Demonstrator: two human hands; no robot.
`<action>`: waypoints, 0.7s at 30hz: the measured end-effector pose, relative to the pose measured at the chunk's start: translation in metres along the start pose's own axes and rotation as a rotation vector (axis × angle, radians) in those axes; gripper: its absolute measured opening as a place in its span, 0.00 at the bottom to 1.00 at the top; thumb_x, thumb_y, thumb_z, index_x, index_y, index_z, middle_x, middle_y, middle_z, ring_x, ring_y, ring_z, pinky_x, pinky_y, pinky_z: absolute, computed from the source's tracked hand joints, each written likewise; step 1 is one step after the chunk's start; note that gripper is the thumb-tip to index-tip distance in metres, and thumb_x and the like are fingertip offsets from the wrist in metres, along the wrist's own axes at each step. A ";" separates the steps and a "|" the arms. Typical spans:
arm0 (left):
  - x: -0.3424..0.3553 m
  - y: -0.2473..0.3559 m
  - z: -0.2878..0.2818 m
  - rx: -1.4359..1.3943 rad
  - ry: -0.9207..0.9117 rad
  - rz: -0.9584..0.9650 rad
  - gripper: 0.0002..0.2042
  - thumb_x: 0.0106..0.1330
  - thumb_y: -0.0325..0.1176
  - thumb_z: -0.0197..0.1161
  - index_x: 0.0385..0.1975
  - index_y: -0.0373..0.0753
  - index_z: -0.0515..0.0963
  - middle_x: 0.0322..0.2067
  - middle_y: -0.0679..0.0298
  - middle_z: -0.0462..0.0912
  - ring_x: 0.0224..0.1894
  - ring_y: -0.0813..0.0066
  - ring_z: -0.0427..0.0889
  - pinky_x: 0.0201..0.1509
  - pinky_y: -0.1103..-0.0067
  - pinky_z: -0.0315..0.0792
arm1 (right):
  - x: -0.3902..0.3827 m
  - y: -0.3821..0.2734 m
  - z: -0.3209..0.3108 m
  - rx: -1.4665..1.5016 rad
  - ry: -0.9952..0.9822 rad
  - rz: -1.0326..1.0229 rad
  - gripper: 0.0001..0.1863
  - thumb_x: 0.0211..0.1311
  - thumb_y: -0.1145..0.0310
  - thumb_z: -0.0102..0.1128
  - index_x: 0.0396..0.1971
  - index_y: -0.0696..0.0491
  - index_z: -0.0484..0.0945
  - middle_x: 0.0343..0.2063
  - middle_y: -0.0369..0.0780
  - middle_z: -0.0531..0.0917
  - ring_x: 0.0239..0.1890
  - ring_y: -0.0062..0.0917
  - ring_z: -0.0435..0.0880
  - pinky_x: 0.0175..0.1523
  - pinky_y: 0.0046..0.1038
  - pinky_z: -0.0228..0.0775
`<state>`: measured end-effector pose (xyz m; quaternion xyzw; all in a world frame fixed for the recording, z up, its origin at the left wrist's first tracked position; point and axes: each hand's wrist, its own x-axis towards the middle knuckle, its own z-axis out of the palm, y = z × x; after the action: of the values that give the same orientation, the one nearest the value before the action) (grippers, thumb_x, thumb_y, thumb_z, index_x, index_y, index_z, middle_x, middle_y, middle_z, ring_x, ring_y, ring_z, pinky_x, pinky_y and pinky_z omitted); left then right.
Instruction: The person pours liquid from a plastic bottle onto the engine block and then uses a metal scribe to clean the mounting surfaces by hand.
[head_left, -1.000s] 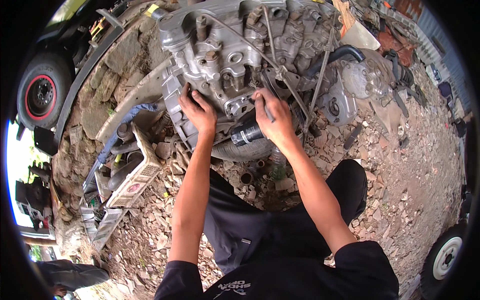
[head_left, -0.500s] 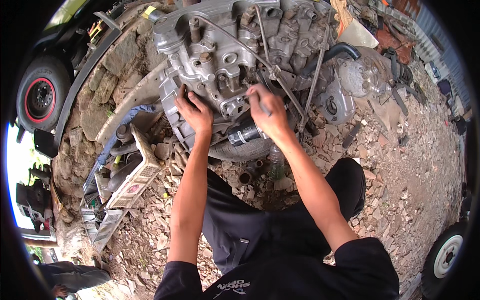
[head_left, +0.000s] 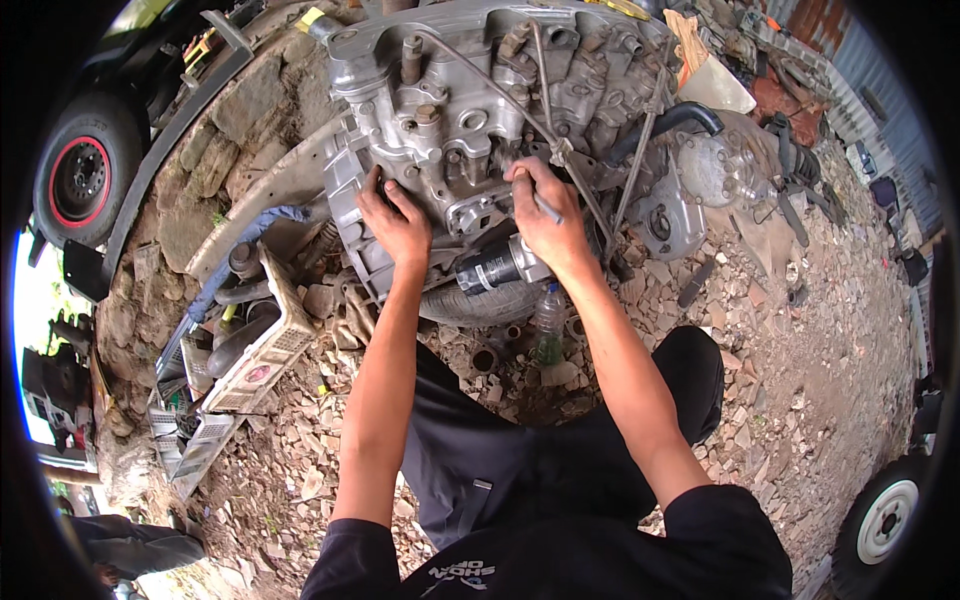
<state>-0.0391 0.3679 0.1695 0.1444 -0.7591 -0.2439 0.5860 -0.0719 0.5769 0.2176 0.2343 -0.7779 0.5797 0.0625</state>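
Note:
A large grey metal engine (head_left: 450, 140) lies in front of me, greasy around its bolts and ports. My left hand (head_left: 397, 222) rests against its near left side, fingers spread and holding nothing. Closed around a slim grey-handled tool (head_left: 547, 208), my right hand (head_left: 545, 215) is over the engine's middle. The tool's blurred, brush-like tip is by a dark recess in the casting; I cannot make out its exact kind. Just left of and below that hand is a black oil filter (head_left: 488, 270). A metal flange (head_left: 474, 215) sits between my hands.
A tyre (head_left: 480, 305) lies under the engine, beside a plastic bottle (head_left: 550, 325). Left stands a broken crate (head_left: 240, 375) of parts. Metal rods (head_left: 490, 85) cross the engine; a round housing (head_left: 715, 160) lies right. Rubble covers the ground. Someone's leg (head_left: 140, 545) shows lower left.
My right hand has shifted slightly away from me across the engine with the tool. My left hand keeps its place on the casting. The whole view has moved a little.

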 end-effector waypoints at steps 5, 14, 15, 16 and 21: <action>0.001 -0.005 -0.002 0.005 0.007 0.044 0.17 0.75 0.33 0.51 0.58 0.32 0.72 0.51 0.45 0.75 0.55 0.44 0.73 0.62 0.59 0.65 | -0.001 0.011 0.011 -0.027 0.166 -0.085 0.07 0.70 0.65 0.56 0.40 0.51 0.79 0.29 0.49 0.85 0.35 0.47 0.87 0.40 0.42 0.76; 0.001 -0.004 0.000 -0.019 0.000 0.016 0.17 0.76 0.33 0.51 0.59 0.33 0.72 0.51 0.46 0.76 0.55 0.45 0.73 0.61 0.59 0.65 | -0.008 0.036 0.014 0.220 0.300 -0.055 0.12 0.66 0.65 0.68 0.42 0.58 0.83 0.26 0.35 0.82 0.25 0.21 0.79 0.31 0.29 0.72; 0.001 -0.005 0.000 -0.016 0.002 0.025 0.17 0.76 0.33 0.51 0.59 0.33 0.72 0.51 0.46 0.76 0.54 0.45 0.73 0.61 0.59 0.65 | -0.012 0.039 0.014 0.318 0.253 -0.007 0.12 0.67 0.66 0.67 0.43 0.59 0.83 0.28 0.34 0.83 0.27 0.21 0.79 0.33 0.28 0.72; 0.001 -0.006 0.000 -0.020 0.001 0.023 0.16 0.76 0.33 0.51 0.59 0.33 0.72 0.51 0.46 0.76 0.54 0.46 0.73 0.61 0.59 0.65 | -0.016 0.042 0.013 0.414 0.205 0.042 0.12 0.68 0.68 0.65 0.45 0.59 0.83 0.30 0.33 0.83 0.29 0.21 0.80 0.35 0.27 0.73; -0.001 -0.005 -0.002 -0.024 -0.001 0.014 0.16 0.76 0.33 0.52 0.59 0.33 0.72 0.50 0.46 0.76 0.54 0.46 0.74 0.61 0.59 0.66 | -0.025 0.023 -0.004 -0.010 0.190 -0.170 0.15 0.65 0.75 0.57 0.51 0.60 0.82 0.37 0.42 0.85 0.39 0.25 0.84 0.49 0.26 0.74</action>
<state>-0.0373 0.3640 0.1663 0.1320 -0.7575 -0.2490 0.5889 -0.0609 0.5934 0.1894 0.2432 -0.7488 0.5878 0.1861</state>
